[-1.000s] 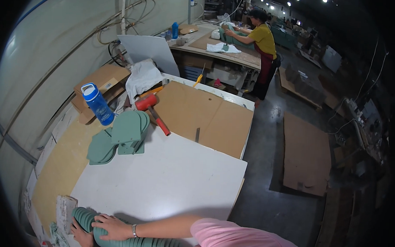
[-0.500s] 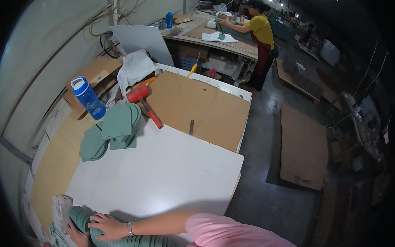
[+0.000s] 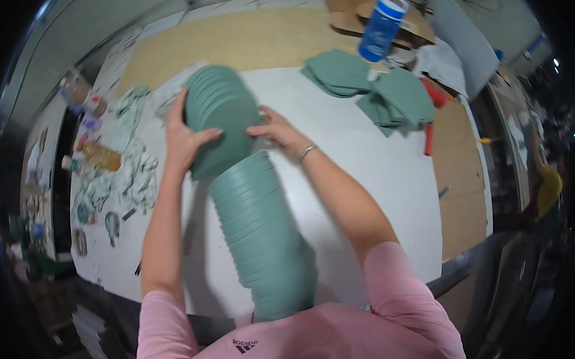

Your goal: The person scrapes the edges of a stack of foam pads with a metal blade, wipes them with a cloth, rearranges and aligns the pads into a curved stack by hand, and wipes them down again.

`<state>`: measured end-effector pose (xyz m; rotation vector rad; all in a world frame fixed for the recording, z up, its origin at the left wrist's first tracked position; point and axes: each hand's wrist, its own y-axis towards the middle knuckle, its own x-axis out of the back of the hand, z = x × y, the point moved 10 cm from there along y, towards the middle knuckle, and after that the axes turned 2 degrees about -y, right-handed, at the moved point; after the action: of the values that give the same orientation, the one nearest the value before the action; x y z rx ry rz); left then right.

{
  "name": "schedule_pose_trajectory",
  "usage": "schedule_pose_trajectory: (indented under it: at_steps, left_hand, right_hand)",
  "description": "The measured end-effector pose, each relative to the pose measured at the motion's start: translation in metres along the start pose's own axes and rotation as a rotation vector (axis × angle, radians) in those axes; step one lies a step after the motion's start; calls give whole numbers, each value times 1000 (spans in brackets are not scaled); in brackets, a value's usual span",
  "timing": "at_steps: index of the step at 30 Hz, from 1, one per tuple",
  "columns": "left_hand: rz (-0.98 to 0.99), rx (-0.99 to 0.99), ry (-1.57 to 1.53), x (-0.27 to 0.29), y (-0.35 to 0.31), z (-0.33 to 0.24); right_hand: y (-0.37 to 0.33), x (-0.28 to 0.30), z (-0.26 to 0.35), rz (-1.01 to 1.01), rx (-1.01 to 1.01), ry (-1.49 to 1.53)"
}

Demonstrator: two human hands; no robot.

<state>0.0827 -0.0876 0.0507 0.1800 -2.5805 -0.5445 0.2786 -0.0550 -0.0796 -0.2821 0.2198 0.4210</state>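
My left hand (image 3: 184, 139) grips the left side of a bunch of green, round-ended panels (image 3: 229, 117), its thumb lying over the front one. On the right side of the same bunch, the fingers and thumb of my right hand (image 3: 279, 131) press in at the edge. The held panels lean in a fanned stack on the white tabletop (image 3: 375, 201). Nearer my body, a long row of similar green panels (image 3: 254, 226) leans closely packed, reaching toward my chest. I cannot tell whether the bunch touches the front of that row.
Loose green panels (image 3: 401, 98) lie at the far right, with a red mallet (image 3: 429, 137) and a blue bottle (image 3: 381, 28) close by. Crumpled cloths (image 3: 120, 173) and an amber bottle (image 3: 99, 155) are at the left. A co-worker in yellow (image 3: 548, 192) stands off right.
My view has swung left and down. My hands, earlier close together at the row's left end, now hold the bunch of panels from both sides.
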Motion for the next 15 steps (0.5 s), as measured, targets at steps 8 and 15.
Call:
schedule_pose_trajectory:
  at_steps: [8,15]
  left_hand:
    - [-196,107,-573,13,-14,45]
    - [-165,199,-685,28,-19,115]
  right_hand:
    - [29,-60,43,270,18,155]
    - [66,-83,33,235,155,-280]
